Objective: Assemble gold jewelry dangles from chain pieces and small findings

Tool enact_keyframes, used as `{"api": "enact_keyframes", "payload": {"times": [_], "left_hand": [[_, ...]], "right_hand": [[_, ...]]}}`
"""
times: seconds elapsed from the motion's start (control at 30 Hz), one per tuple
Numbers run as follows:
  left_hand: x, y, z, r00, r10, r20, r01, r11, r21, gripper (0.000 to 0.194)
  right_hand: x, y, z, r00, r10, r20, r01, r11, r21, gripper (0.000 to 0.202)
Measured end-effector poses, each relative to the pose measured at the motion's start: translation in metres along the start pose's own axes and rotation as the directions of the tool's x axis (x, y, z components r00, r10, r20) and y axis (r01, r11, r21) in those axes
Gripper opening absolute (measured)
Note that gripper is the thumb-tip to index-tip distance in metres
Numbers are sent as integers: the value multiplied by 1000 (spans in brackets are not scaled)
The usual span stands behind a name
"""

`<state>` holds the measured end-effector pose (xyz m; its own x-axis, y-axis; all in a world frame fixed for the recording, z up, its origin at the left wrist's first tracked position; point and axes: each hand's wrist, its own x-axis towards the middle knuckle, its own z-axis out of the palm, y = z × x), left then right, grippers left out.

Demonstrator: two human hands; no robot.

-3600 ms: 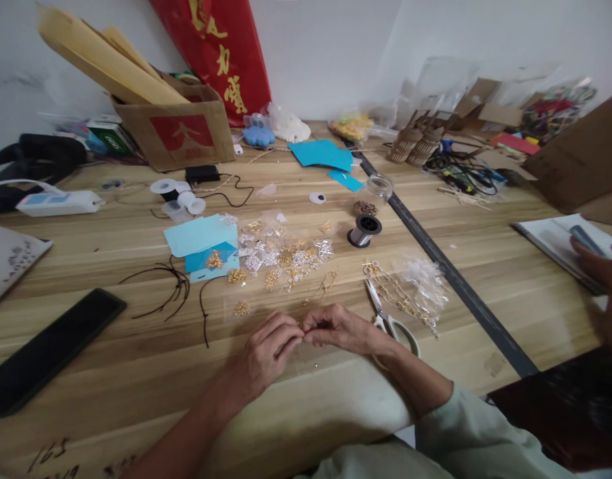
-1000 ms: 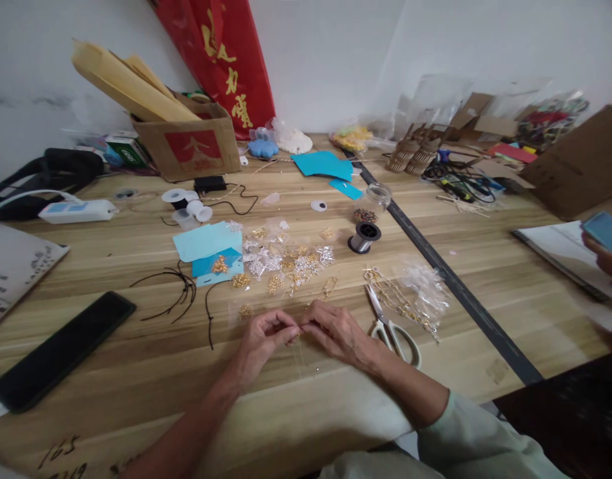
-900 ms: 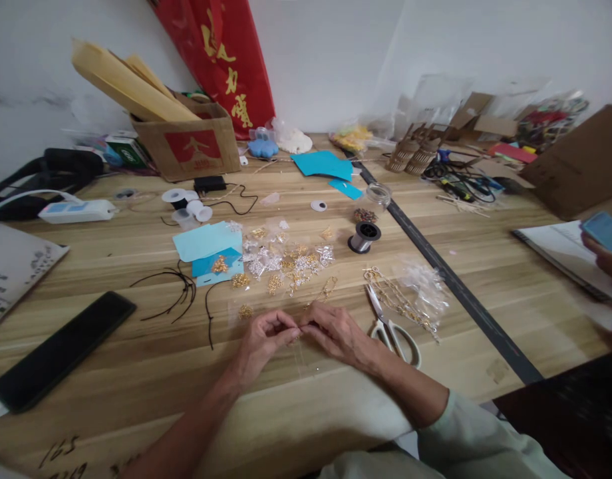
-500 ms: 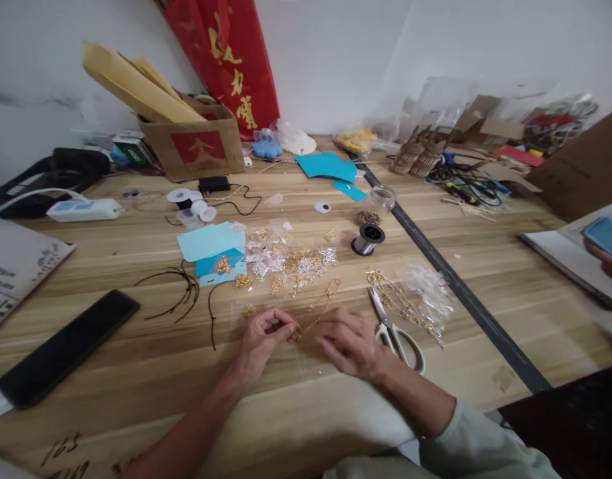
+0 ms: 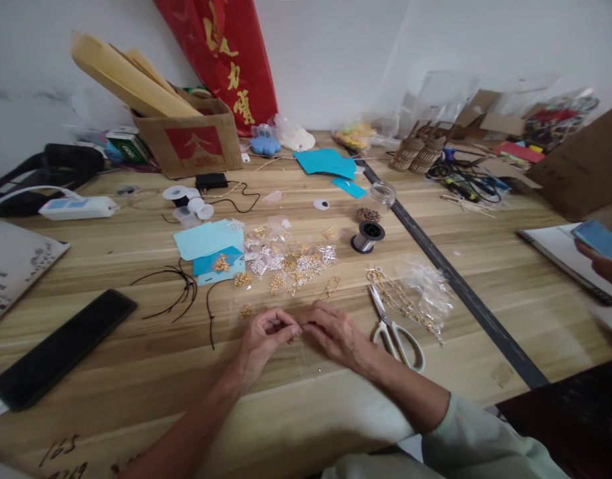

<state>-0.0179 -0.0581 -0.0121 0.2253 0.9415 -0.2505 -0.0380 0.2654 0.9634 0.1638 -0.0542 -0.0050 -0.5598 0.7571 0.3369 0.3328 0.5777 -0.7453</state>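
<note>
Gold glints at the tips of the left hand (image 5: 259,342) – a small gold piece (image 5: 297,336), held low over the near part of the wooden table (image 5: 266,426). The left thumb and index finger are pressed together on it. The right hand (image 5: 338,336) comes up against those fingertips, its fingers bunched and bent; whether they grip anything I cannot tell, as the tips are hidden.

For handling this fine, I would let the left pinch act as the vice and the right fingertips make only small movements, with both wrists resting on the wood. Just beyond the right hand lies a loop of gold chain (image 5: 330,288); whether it joins the held piece is unclear, so slack there seems best kept untwisted. A tiny shiny bit (image 5: 319,370) on the near side could easily be swept off by a sleeve.

Farther out, packets of gold and silver parts (image 5: 301,259) sit within reach, and the scissors (image 5: 396,339) lie close to the right forearm – blades pointing away, which seems safe enough.
</note>
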Motion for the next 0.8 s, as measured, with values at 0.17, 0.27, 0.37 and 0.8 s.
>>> {"api": "enact_keyframes", "payload": {"times": [0.17,0.27,0.37,0.8], "left_hand": [[1,-6,-3,1000,16,11,-16,999,-33,11],[2,-11,-6,998,67,21,-65,995,-76,13],[3,-13,-6,995,95,20,-92,987,-134,14],[3,-7,-2,997,65,-48,-77,951,-299,6]], "right_hand": [[0,-3,-1,1000,0,-24,0,1000,10,14],[0,-4,-1,1000,-6,-20,6,1000,5,14],[-1,-4,-1,999,-25,-37,25,1000,-1,13],[-3,-4,-1,987,-119,-108,102,983,-150,13]]}}
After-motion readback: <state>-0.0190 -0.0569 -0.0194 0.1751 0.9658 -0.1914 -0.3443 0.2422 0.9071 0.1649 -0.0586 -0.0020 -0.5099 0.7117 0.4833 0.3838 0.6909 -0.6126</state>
